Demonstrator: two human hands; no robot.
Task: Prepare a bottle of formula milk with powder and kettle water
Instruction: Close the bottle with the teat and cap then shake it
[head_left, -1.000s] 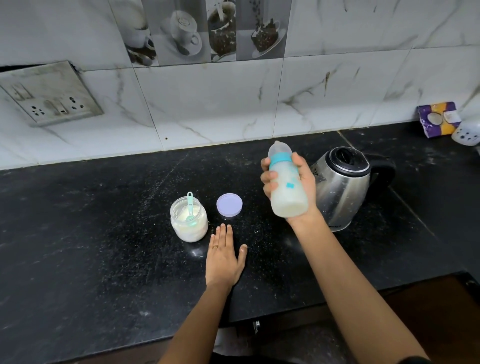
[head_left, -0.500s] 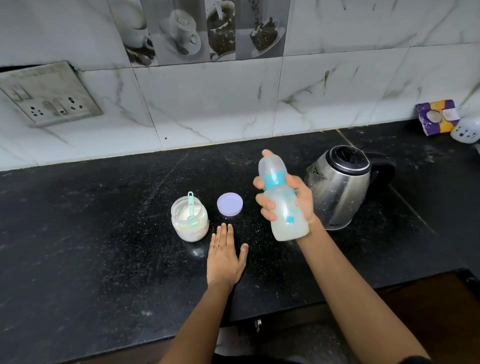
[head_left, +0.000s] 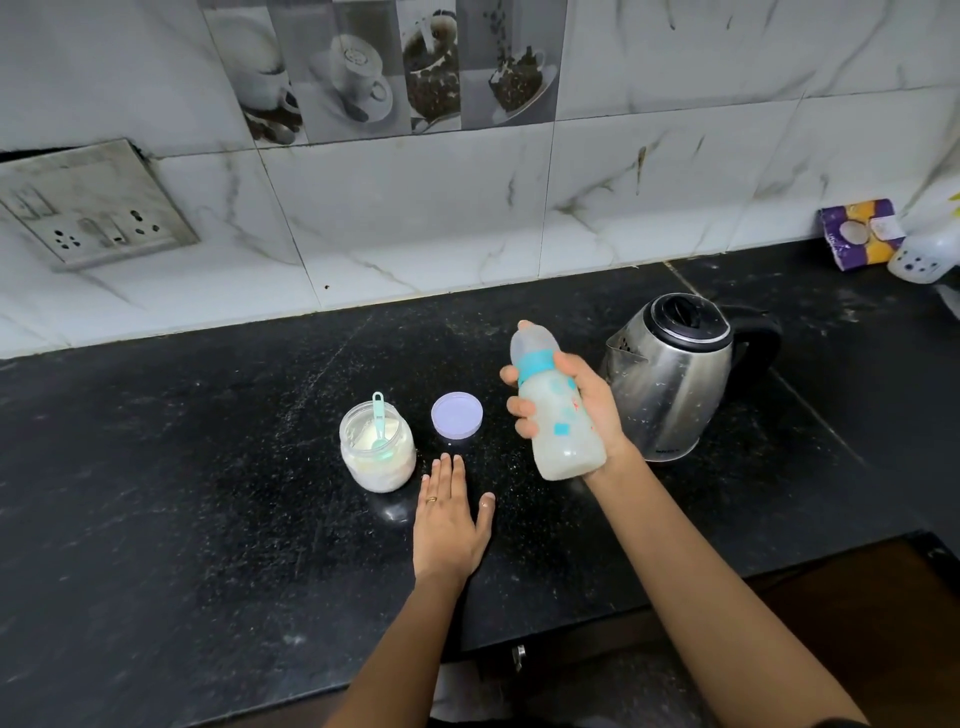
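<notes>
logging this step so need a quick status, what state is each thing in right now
bottle: capped, tilted, cloudy liquid inside, held off the counter
right hand: curled round the bottle
left hand: flat on the counter, holding nothing
powder jar: open, upright, partly full
scoop: standing in the powder jar
jar lid: off, lying on the counter
kettle: upright, lid closed

Gold ring (head_left: 431, 500) on left hand (head_left: 449, 525); bare forearms (head_left: 395, 649); dark right sleeve edge (head_left: 844, 723).

Jar (head_left: 377, 451) left of lid (head_left: 456, 415); bottle (head_left: 558, 410) between lid and kettle (head_left: 675, 379); scoop (head_left: 378, 421) in jar.
</notes>
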